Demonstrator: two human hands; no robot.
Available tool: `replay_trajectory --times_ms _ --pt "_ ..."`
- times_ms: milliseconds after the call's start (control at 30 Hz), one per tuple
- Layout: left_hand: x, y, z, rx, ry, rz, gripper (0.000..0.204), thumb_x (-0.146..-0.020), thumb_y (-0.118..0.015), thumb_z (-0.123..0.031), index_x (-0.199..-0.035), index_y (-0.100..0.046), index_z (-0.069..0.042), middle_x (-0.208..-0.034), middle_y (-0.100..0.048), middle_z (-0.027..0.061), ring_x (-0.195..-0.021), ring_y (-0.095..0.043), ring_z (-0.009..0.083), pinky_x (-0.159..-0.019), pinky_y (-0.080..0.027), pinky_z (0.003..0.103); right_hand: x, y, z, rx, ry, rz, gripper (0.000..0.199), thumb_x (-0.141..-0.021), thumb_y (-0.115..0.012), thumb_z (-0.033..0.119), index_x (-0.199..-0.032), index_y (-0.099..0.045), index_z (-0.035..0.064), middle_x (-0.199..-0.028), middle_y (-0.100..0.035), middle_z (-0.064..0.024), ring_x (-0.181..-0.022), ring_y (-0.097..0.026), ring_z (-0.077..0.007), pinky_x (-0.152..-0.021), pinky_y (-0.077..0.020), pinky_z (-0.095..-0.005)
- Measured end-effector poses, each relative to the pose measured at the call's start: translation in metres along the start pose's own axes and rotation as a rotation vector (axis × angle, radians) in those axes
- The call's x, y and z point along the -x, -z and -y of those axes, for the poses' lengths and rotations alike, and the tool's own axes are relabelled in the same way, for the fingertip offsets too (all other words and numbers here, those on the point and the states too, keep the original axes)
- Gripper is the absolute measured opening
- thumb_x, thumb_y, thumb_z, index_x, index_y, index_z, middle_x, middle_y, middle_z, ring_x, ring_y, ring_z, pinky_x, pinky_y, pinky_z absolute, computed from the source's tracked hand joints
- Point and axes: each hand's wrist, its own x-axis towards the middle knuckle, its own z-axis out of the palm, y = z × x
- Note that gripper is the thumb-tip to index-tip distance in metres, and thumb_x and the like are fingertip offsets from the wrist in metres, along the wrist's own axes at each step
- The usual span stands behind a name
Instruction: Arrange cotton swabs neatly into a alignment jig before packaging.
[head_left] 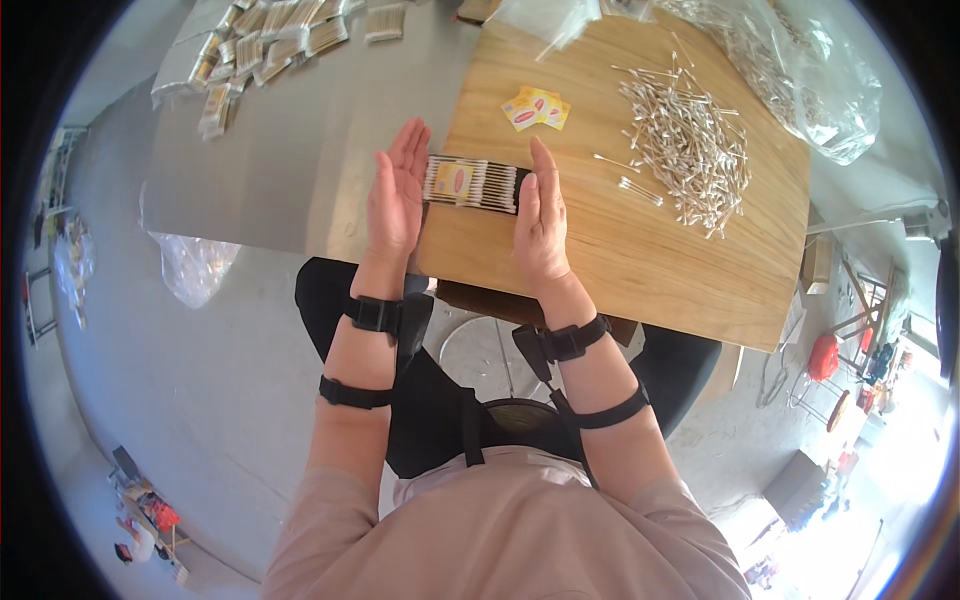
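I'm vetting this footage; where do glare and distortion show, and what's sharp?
Head view: glare burns out the lower right; same view, fisheye bending shows toward the black rim; left hand, right hand and the swabs between them look fairly sharp.

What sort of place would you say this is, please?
Probably a small packing workshop: a loose heap of cotton swabs covers part of the wooden table, a neat row of swabs bears a yellow card, and many swab packs are piled on the grey table.

Left hand (396, 203), right hand (542, 228) facing, apart; fingers (407, 146) straight.
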Motion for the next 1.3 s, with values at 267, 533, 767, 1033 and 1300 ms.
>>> replay_trajectory --times_ms 267,533,767,1033,1300 --pt "-0.001 0.000 -0.002 0.135 0.039 -0.056 0.073 -0.106 -0.025 -0.054 -0.149 -0.033 0.004 -0.155 -0.036 0.0169 -0.145 -0.032 0.0252 -0.120 -0.026 0.036 -0.005 -0.018 0.000 -0.063 -0.014 0.010 0.050 -0.108 -0.036 0.027 -0.148 -0.033 -0.0027 -0.147 -0.044 -0.0247 -0.137 -0.042 -0.0377 -0.113 -0.0328 -0.0414" --pt "-0.002 -0.004 -0.004 0.144 0.034 -0.059 0.074 -0.106 -0.023 -0.054 -0.148 -0.033 0.006 -0.154 -0.037 0.0183 -0.145 -0.033 0.0259 -0.120 -0.027 0.036 -0.005 -0.027 0.002 -0.104 0.024 0.005 0.050 -0.108 -0.036 0.026 -0.147 -0.033 -0.0046 -0.148 -0.043 -0.0241 -0.138 -0.041 -0.0356 -0.114 -0.0310 -0.0399" --pt "0.000 -0.008 -0.007 0.119 0.057 -0.068 0.076 -0.105 -0.023 -0.056 -0.147 -0.034 0.006 -0.154 -0.038 0.0173 -0.144 -0.035 0.0246 -0.119 -0.030 0.034 -0.005 -0.042 0.015 -0.208 -0.056 0.033 0.050 -0.107 -0.038 0.025 -0.147 -0.033 -0.0047 -0.147 -0.043 -0.0245 -0.137 -0.042 -0.0354 -0.113 -0.0326 -0.0397" --pt "-0.004 0.000 -0.011 0.019 0.025 -0.026 0.079 -0.103 -0.022 -0.060 -0.149 -0.032 0.004 -0.156 -0.035 0.0159 -0.146 -0.029 0.0247 -0.121 -0.022 0.036 -0.005 -0.037 0.012 -0.235 -0.052 -0.043 0.049 -0.107 -0.037 0.025 -0.145 -0.035 -0.0057 -0.144 -0.046 -0.0236 -0.131 -0.046 -0.0339 -0.110 -0.0353 -0.0387" --pt "-0.010 -0.001 0.002 -0.095 0.009 0.028 0.083 -0.101 -0.023 -0.064 -0.148 -0.035 0.002 -0.154 -0.038 0.0145 -0.144 -0.033 0.0240 -0.120 -0.025 0.035 -0.007 -0.039 0.002 -0.143 0.016 -0.036 0.050 -0.107 -0.036 0.028 -0.144 -0.036 -0.0065 -0.143 -0.047 -0.0237 -0.131 -0.046 -0.0340 -0.110 -0.0344 -0.0390"
